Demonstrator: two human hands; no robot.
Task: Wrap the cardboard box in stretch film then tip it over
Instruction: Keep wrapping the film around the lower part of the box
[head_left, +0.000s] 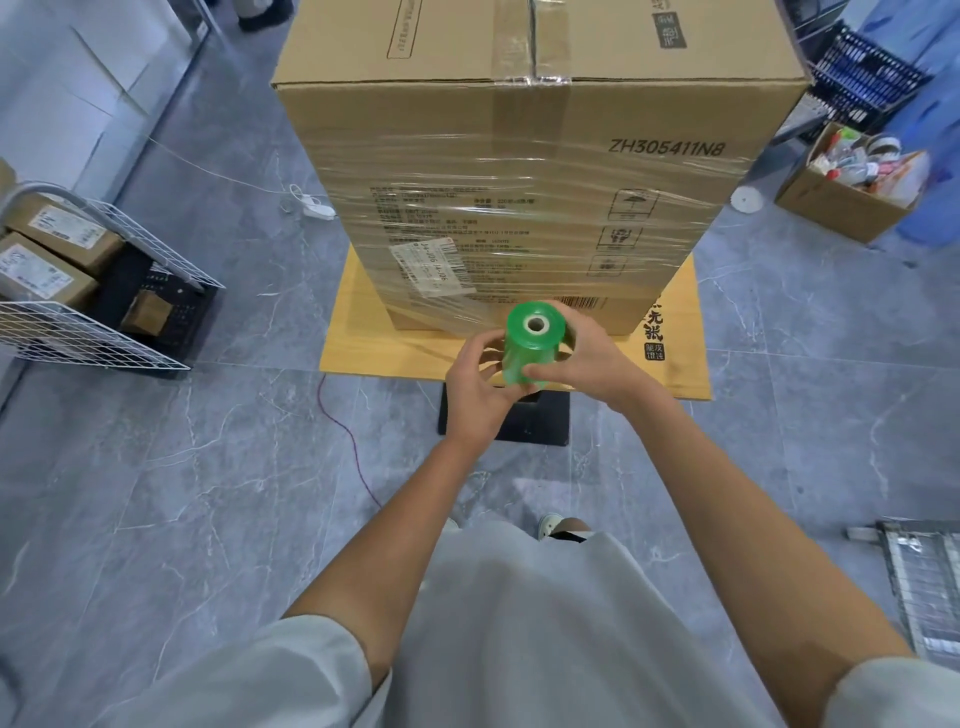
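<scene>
I hold the green stretch film roll (530, 351) upright, my left hand (480, 387) and right hand (587, 364) curled around it, at the near edge of the flat cardboard sheet (363, 343) carrying the film-wrapped cardboard box (519, 171).

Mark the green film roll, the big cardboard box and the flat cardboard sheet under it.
film roll (524, 354): head view, green side wall below the core.
cardboard box (441, 130): head view, near face above the film.
cardboard sheet (374, 348): head view, bare front left part.
</scene>
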